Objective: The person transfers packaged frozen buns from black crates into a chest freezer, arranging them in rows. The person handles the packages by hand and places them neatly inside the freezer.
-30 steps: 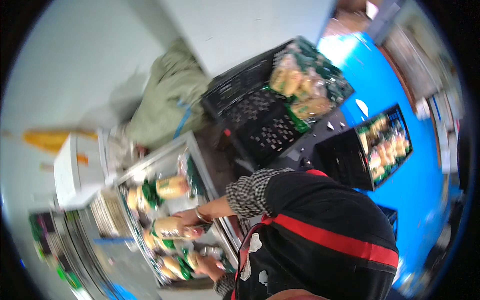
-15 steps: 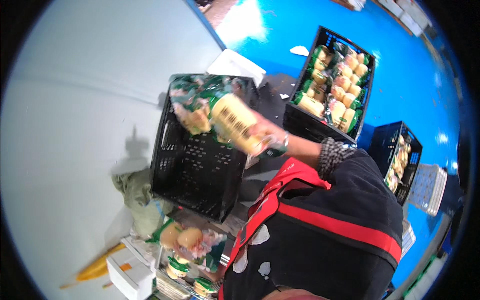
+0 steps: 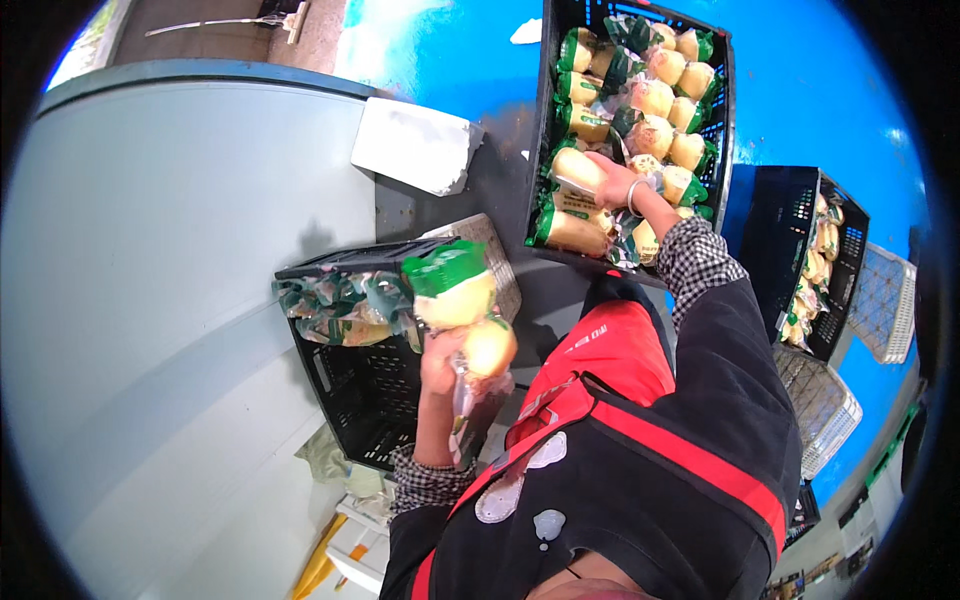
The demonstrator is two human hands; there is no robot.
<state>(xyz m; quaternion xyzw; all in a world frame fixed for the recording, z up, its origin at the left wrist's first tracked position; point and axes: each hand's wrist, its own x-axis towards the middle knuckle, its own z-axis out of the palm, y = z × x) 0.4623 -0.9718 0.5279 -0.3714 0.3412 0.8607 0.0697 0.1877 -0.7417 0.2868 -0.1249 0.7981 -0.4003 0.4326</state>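
Note:
My left hand point(image 3: 440, 362) is closed round a bag of pale-yellow produce point(image 3: 462, 302), with green film at one end and clear film trailing below. It is raised over the near side of a left black crate point(image 3: 372, 400). Several similar bags point(image 3: 350, 318) lie at that crate's far end. My right hand point(image 3: 612, 182) reaches into the right black crate point(image 3: 547, 95), its fingers wrapped round another bag of pale-yellow produce point(image 3: 577, 170). Rows of green-and-clear bags point(image 3: 655, 98) fill this crate. The exact kind of produce is not clear.
A white foam block point(image 3: 415, 145) lies between the wall point(image 3: 200, 250) and the right crate. Farther right stand another filled black crate point(image 3: 785, 225) and pale plastic baskets point(image 3: 882, 300). A yellow-handled object point(image 3: 318, 560) leans at the lower left. The floor point(image 3: 790, 90) is blue.
My right hand has gone from the left crate into the right crate and grips a bag there. My left hand has risen with its bag from lower left toward the left crate. The view has turned.

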